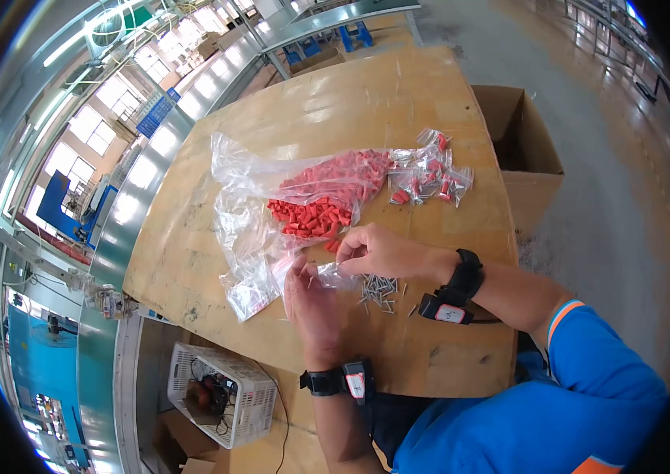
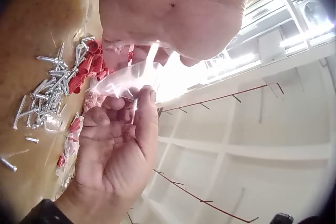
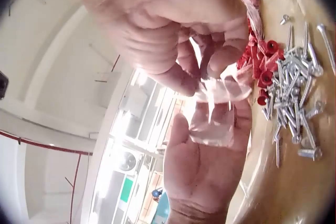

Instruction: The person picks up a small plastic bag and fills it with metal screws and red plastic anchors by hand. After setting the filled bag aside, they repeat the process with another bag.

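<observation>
A small clear plastic bag (image 3: 212,132) is between my two hands, above the table. My right hand (image 1: 378,251) pinches its upper edge between thumb and fingertips. Below it, in the right wrist view, my left hand (image 3: 202,169) is palm up, its fingers bent at the bag and its thumb apart from it. The left hand (image 1: 313,308) shows edge-on in the head view, and its fingertips are partly hidden in the left wrist view. Right beside the hands lies a loose pile of silver screws (image 1: 380,291). Red plastic plugs (image 1: 311,217) spill from a large clear bag (image 1: 248,186) just beyond.
Several small filled bags (image 1: 434,174) with red pieces lie at the table's far right. A cardboard box (image 1: 536,186) stands off the right edge of the wooden table (image 1: 366,95). Below the left edge is a white plastic crate (image 1: 252,411) with cables in it.
</observation>
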A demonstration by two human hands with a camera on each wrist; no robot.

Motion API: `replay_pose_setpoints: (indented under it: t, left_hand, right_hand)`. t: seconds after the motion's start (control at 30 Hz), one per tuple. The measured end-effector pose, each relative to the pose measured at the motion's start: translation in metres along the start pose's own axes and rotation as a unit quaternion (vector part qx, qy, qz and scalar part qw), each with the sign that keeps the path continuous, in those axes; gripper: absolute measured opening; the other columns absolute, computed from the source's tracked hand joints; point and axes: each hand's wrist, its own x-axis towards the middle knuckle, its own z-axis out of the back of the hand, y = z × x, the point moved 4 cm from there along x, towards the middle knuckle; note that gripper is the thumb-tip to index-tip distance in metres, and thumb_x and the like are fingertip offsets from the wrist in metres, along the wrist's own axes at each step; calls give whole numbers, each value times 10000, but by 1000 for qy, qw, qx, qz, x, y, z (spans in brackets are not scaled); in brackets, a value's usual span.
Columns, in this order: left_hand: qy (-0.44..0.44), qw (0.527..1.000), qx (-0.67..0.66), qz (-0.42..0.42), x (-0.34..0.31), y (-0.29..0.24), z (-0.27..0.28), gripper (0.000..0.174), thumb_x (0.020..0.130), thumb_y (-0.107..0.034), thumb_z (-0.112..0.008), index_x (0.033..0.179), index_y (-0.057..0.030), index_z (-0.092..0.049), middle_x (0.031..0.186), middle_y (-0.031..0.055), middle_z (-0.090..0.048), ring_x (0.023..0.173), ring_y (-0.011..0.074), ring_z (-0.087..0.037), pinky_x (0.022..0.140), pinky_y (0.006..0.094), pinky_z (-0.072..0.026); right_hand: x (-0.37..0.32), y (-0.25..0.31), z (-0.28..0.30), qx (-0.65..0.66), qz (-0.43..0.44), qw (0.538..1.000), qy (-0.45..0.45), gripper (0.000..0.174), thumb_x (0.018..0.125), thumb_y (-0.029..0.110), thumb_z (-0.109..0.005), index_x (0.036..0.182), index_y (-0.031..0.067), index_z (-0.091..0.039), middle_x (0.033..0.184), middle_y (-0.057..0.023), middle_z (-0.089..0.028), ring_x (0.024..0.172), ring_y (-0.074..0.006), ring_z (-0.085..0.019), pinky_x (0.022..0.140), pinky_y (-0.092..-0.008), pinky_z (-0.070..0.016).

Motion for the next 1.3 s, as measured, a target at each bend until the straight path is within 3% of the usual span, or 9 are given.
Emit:
replay_pose_setpoints:
  t: [0.13,0.23,0.33,0.67,0.77,0.97,1.07,1.1,1.3]
  left_hand:
    - [11,992,123,-22,-9,-4,-10,210,910,-188,-520,1060,-47,-562,785,-52,-519,552,18,-338,478,171,-245]
    - [9,977,207,-57,-7,-1,-7,108,859,-75,-585,955,-37,-616,696,-65,-513,522,1,-330,466,152,-235]
    - [33,968,239,-70,-5,0,-2,78,830,1,-597,899,7,-633,841,15,-621,766,57,-546,677,192,-434]
    - [20,968,243,-61,-3,3,1,60,839,-14,-598,879,9,-637,775,-9,-588,720,52,-517,662,185,-405]
    - [28,959,258,-110,-5,-2,-2,104,858,-90,-597,765,-44,-590,609,-62,-479,491,-2,-319,441,170,-215]
    - [-2,942,280,-187,-8,-11,-8,182,835,-69,-615,680,-74,-521,609,-67,-454,542,7,-345,487,179,-248]
    - [7,955,243,-170,-8,-9,0,101,803,-13,-630,723,-37,-574,702,-31,-534,649,36,-454,599,197,-371]
    - [-23,956,260,-134,-11,-10,-4,172,809,-32,-631,675,-66,-529,635,-64,-479,587,17,-384,525,170,-285]
    - [23,947,262,-185,-5,-5,-9,74,810,18,-607,757,-31,-589,730,-27,-522,619,25,-430,557,162,-337]
  right_hand:
    - [-6,6,-1,-2,-23,998,51,179,752,155,-646,804,-16,-635,731,-77,-634,673,-128,-586,624,-273,-465]
    - [-6,13,1,-8,-18,998,54,184,764,154,-643,813,-23,-631,730,-88,-636,676,-128,-590,627,-271,-467]
    - [-7,11,5,-19,-10,999,44,169,772,142,-642,819,-19,-629,726,-82,-640,680,-123,-594,628,-267,-469]
    - [-3,8,5,41,30,998,22,103,794,90,-633,835,5,-674,727,-28,-652,661,-55,-574,610,-220,-459]
    - [0,1,2,65,32,997,30,149,813,118,-624,887,-5,-663,734,-29,-645,664,-58,-570,616,-224,-462]
    - [-1,2,2,44,-1,999,2,189,816,146,-619,930,-5,-627,775,-43,-631,716,-84,-579,650,-238,-466]
    - [-6,22,5,-34,25,999,0,172,804,142,-626,890,-8,-624,781,-67,-633,734,-104,-588,659,-248,-468]
    - [-8,27,6,-48,21,999,-1,181,794,141,-635,889,-14,-630,772,-83,-634,716,-113,-591,651,-255,-471]
    - [-4,7,3,51,15,998,22,157,787,119,-642,871,-14,-645,723,-62,-644,661,-88,-593,611,-235,-468]
